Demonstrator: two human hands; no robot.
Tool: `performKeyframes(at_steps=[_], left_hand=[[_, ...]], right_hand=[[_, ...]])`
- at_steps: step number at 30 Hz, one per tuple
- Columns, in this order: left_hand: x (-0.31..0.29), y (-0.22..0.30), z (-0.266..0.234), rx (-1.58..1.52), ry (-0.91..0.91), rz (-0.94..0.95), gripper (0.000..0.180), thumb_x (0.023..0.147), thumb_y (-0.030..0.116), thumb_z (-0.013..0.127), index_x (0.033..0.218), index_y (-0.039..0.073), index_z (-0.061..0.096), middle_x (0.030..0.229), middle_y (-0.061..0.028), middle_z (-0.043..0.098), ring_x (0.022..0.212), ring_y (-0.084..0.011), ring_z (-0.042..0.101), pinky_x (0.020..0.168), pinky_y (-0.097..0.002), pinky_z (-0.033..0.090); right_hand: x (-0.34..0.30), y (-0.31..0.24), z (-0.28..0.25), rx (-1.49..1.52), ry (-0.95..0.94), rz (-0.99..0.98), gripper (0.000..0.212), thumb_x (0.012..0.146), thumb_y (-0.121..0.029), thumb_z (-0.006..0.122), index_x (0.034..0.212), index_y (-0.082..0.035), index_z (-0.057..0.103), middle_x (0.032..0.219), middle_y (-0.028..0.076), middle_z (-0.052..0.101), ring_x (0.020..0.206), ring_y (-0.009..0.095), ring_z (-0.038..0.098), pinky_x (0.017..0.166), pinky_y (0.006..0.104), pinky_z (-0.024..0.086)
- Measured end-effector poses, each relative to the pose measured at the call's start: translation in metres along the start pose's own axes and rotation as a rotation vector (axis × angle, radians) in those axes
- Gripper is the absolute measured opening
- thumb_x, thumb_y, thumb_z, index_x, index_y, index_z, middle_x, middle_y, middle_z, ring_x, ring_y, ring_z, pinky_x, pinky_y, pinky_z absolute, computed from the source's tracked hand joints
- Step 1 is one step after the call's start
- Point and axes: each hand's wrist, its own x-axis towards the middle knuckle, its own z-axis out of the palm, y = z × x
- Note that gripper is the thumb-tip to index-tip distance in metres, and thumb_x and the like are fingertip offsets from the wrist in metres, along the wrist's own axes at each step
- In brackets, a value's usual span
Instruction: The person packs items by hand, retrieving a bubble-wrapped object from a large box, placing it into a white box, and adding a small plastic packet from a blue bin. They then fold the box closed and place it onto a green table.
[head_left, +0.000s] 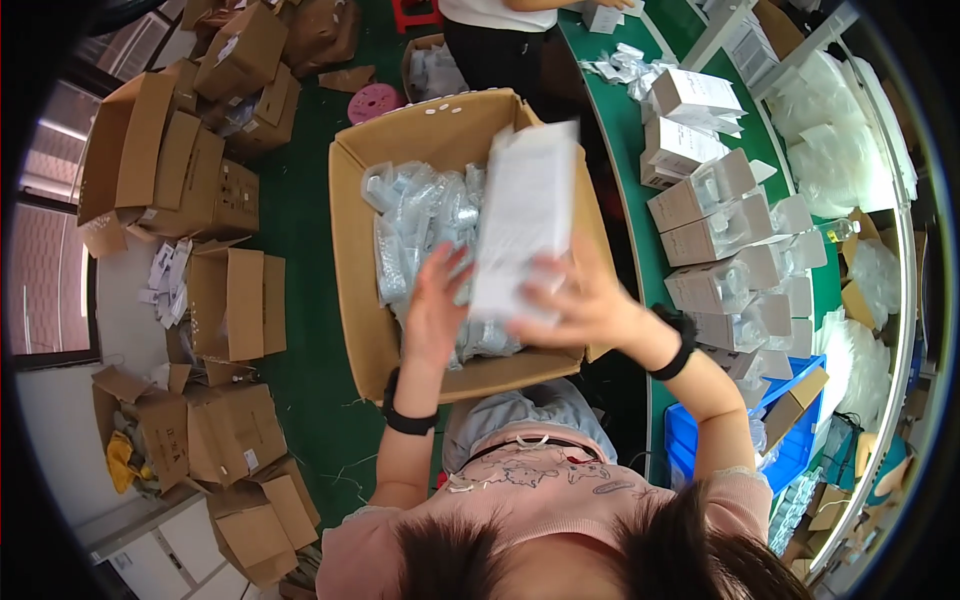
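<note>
A tall white carton [527,210], smeared by motion, is in front of me over the large brown cardboard box [352,255]. My right hand [580,305] grips the carton's lower right part, its blurred fingers lying across the front. Beside the carton's lower left edge is my left hand [435,305], fingers apart and curved toward it; whether they touch it I cannot tell. Inside the brown box lie several clear bubble-wrapped items [425,215], partly hidden behind the carton and my hands. A black band circles each wrist.
To the right, a green-topped table [625,165] carries several open white cartons [710,225] with clear plastic inside. A blue crate [685,440] stands near my right elbow. Brown cardboard boxes [235,430] line the left side. Another person [500,45] stands beyond the large box.
</note>
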Motion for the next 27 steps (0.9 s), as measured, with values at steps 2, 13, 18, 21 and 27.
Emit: performKeyframes(at_steps=[2,13,18,21,27], left_hand=[[-0.002,0.023,-0.017,-0.088,-0.026,0.038,0.066,0.080,0.013,0.062,0.137,0.012,0.028,0.135,-0.0098,0.035,0.123,-0.0258,0.036,0.095,-0.0429,0.039],[-0.051,0.084,-0.100,0.159,0.328,0.334,0.099,0.066,0.002,0.069,0.143,0.017,0.008,0.136,-0.0128,0.031,0.124,-0.0285,0.035,0.099,-0.0431,0.035],[-0.044,0.092,-0.097,0.316,0.418,0.461,0.110,0.057,0.000,0.073,0.142,0.018,0.007,0.134,-0.0137,0.031,0.122,-0.0299,0.036,0.098,-0.0425,0.035],[-0.044,0.095,-0.106,0.414,0.501,0.446,0.110,0.051,0.001,0.078,0.138,0.017,0.012,0.129,-0.0126,0.033,0.118,-0.0294,0.038,0.097,-0.0416,0.035],[-0.064,0.093,-0.141,0.586,0.618,0.436,0.099,0.050,0.000,0.079,0.128,0.013,0.019,0.120,-0.0132,0.037,0.112,-0.0269,0.041,0.092,-0.0399,0.038]], right_hand=[[0.011,-0.026,0.027,0.193,-0.176,-0.190,0.054,0.070,-0.017,0.064,0.119,-0.031,0.048,0.118,0.001,0.046,0.119,0.027,0.041,0.100,0.0552,0.028],[0.081,-0.028,0.147,1.258,-0.083,0.535,0.050,0.079,-0.019,0.061,0.125,-0.011,0.045,0.121,0.013,0.047,0.121,0.025,0.039,0.102,0.0404,0.030],[0.025,0.057,0.397,0.649,-0.378,1.715,0.069,0.068,-0.033,0.072,0.122,0.000,0.044,0.110,0.016,0.055,0.099,0.031,0.055,0.087,0.0353,0.043],[0.003,0.072,0.469,0.514,-0.542,1.889,0.070,0.065,-0.029,0.073,0.120,0.002,0.043,0.110,0.018,0.053,0.102,0.033,0.051,0.087,0.0354,0.043],[0.026,0.031,0.522,0.415,-0.350,1.706,0.066,0.063,-0.022,0.072,0.118,0.000,0.043,0.113,0.021,0.052,0.105,0.037,0.050,0.086,0.0381,0.043]])
